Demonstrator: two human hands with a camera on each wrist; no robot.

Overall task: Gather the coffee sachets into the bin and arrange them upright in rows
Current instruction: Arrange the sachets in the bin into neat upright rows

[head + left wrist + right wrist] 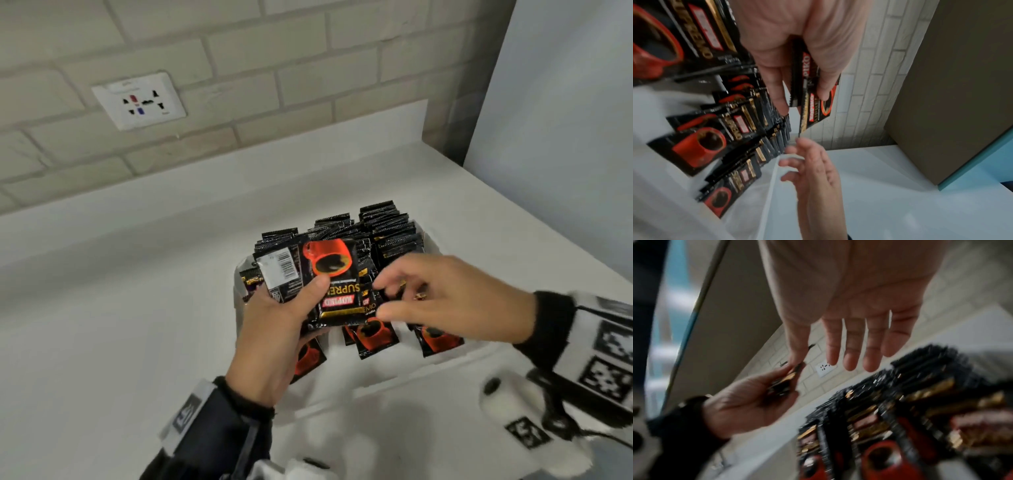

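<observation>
My left hand (284, 318) grips a small stack of black coffee sachets (330, 284) with a red cup printed on them, held just above the bin's left side. One sachet in the stack shows its barcode back. My right hand (442, 294) hovers to the right of the stack, empty, its fingertips (383, 284) at the stack's edge. In the right wrist view its fingers (853, 345) are straight and spread. In the left wrist view the left thumb and fingers pinch the stack (813, 97). The white bin (445, 363) holds several rows of upright sachets (387, 233).
The bin stands on a white counter (120, 308) against a pale brick wall with a socket plate (138, 101). A tall panel (565, 137) closes off the counter's right end. One sachet (308, 359) leans at the bin's front left, under my left wrist.
</observation>
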